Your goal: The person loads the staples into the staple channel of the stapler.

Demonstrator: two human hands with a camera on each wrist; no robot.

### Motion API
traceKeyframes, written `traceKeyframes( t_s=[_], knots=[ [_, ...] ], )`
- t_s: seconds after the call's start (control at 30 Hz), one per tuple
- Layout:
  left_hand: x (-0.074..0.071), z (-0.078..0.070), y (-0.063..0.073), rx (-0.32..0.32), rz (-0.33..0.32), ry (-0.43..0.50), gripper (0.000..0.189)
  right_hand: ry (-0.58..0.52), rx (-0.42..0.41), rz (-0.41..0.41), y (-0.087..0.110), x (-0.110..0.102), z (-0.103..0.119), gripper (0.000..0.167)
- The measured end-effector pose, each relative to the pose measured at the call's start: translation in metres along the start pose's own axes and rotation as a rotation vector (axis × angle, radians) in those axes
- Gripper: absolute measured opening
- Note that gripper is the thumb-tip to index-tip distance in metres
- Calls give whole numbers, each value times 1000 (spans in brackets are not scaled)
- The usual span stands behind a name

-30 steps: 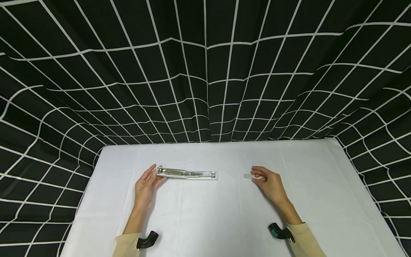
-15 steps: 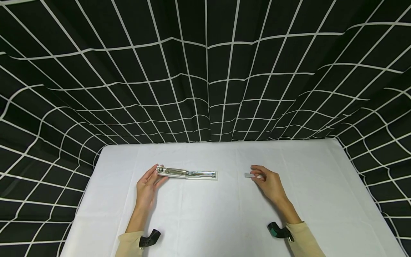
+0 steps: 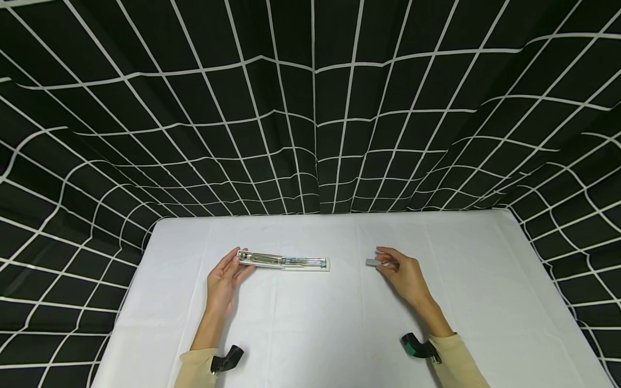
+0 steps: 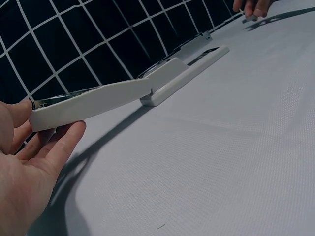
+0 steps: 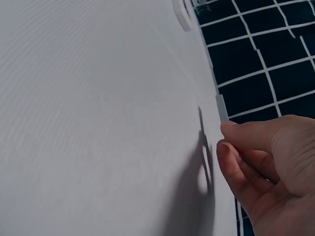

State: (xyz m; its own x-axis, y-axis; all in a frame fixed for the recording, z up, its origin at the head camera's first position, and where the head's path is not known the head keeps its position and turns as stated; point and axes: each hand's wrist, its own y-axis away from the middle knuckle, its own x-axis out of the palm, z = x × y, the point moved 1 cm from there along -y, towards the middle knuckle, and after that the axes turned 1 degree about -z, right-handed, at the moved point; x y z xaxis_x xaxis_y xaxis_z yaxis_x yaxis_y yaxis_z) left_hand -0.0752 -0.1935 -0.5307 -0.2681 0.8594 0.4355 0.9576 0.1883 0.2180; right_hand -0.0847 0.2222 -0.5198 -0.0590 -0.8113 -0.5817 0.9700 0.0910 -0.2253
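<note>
A white stapler (image 3: 262, 260), hinged wide open, lies left of the table's middle with its metal inside facing up. My left hand (image 3: 220, 283) grips its left end between thumb and fingers. That half is tilted up off the cloth in the left wrist view, while the other half (image 4: 192, 69) rests on the table. To the right, apart from the stapler, my right hand (image 3: 407, 277) pinches a short grey strip of staples (image 3: 372, 262) between thumb and fingertips. The strip (image 5: 222, 107) sticks out past the thumb, above the cloth.
A white cloth (image 3: 315, 323) covers the table. Black curtains with a white grid (image 3: 310, 134) hang behind it and at both sides. A black wrist camera (image 3: 227, 359) sits by the left sleeve, another camera (image 3: 417, 346) by the right one.
My right hand has shifted slightly left and away from me with the staples, and the strip has turned a little. My left hand and the stapler have moved slightly right.
</note>
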Motion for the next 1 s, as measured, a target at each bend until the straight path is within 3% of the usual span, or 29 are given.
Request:
traceKeyframes(
  t_s=[0.33,0.67,1.0],
  knots=[
    [1,1,0,-7,2,11,43,-17,6,19,-4,4,4,38],
    [1,0,-1,-19,0,3,43,-57,-46,-14,-10,9,9,39],
    [2,-2,1,-26,-6,10,43,-28,-53,-11,-16,15,25,37]
  ],
)
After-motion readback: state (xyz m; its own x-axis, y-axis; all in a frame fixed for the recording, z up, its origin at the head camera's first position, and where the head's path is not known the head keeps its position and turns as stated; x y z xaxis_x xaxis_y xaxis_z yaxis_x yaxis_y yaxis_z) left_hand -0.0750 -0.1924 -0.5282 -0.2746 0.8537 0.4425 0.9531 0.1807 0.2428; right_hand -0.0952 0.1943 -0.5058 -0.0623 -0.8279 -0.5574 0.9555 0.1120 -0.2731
